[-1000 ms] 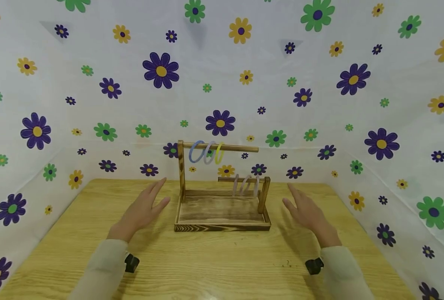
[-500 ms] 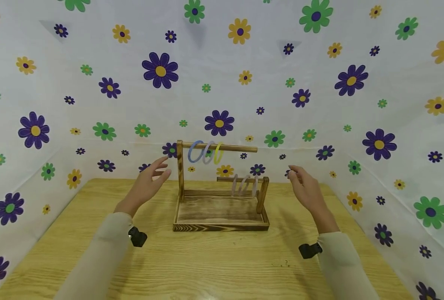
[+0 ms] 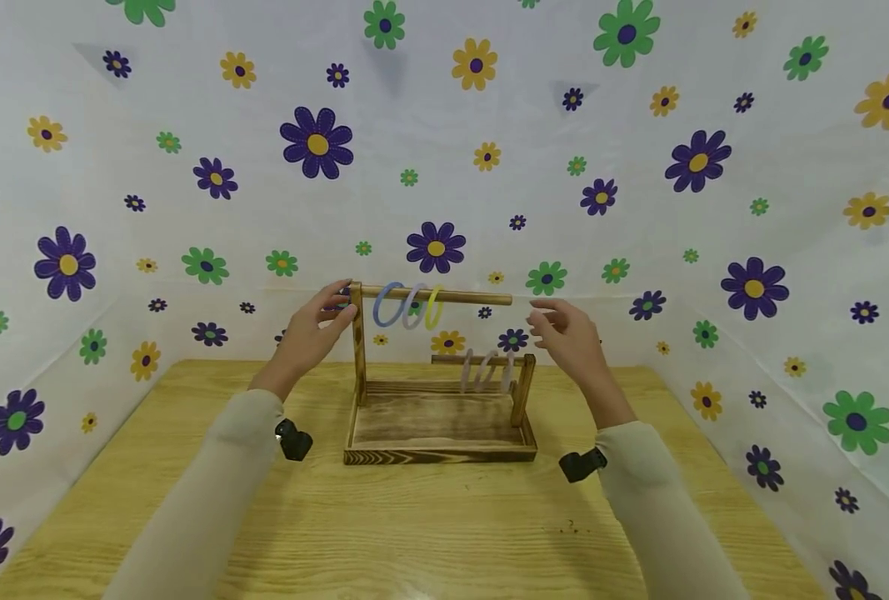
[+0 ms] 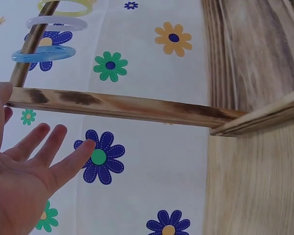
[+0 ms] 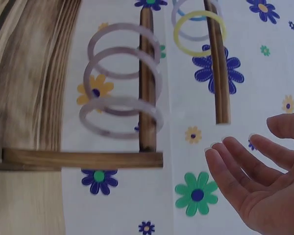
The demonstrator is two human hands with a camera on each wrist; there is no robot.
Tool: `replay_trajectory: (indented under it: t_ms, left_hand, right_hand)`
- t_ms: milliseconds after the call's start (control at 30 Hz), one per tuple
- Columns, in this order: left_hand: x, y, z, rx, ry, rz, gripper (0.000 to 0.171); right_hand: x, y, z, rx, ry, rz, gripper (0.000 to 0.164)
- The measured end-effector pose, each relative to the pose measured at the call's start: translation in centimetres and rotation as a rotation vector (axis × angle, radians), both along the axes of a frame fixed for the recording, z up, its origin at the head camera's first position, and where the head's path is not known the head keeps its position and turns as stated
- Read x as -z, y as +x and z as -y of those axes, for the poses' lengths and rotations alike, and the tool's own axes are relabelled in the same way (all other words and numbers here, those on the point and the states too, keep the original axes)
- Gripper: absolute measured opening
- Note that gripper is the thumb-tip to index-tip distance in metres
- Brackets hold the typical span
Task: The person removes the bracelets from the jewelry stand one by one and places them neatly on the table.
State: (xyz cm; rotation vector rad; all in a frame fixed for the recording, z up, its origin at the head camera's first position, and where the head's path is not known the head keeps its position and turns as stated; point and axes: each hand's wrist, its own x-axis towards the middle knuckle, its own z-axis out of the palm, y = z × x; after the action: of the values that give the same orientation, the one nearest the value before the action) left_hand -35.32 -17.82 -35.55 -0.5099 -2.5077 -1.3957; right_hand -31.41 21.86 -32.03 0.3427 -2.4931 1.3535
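Note:
A wooden two-bar stand (image 3: 440,457) holds bangles. Blue (image 3: 388,305), pale lilac (image 3: 414,308) and yellow (image 3: 434,307) bangles hang on the upper bar (image 3: 477,297). Three dull mauve bangles (image 5: 122,105) hang on the lower bar (image 5: 147,78). My left hand (image 3: 314,331) is at the top of the tall post (image 4: 117,105), thumb and forefinger on either side of it, pinching it; its other fingers (image 4: 68,164) spread loosely. My right hand (image 3: 570,337), fingers bent loosely and holding nothing, is in the air just right of the upper bar's free end.
The stand's shallow tray base rests on a light wood table (image 3: 429,533). Flower-printed white sheeting (image 3: 444,125) rises behind and on both sides. A small dark camera (image 3: 294,442) is on the left wrist, another (image 3: 582,465) on the right.
My left hand has risen and moved right to the tall post's top. My right hand has risen and moved left towards the upper bar's end. Stand and bangles stay put.

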Motion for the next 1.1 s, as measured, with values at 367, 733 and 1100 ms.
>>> replay_trajectory:
  t_ms: [367,733,1100]
  left_hand:
    - [-1.4,-1.0,-0.1,0.021,0.031,0.030,0.059]
    - [-2.3,-1.3,-1.1,0.040,0.081,0.026,0.052]
    - [-1.9,-1.7,-1.3,0.066,0.090,0.005,0.048]
  right_hand:
    - [-1.0,-1.1,4.1,-0.044,-0.011,0.002,0.040]
    - [-1.5,-1.7,7.3,-0.106,-0.051,-0.003,0.039]
    - [-1.3,-2.8,9.4,-0.137,-0.055,0.005,0.039]
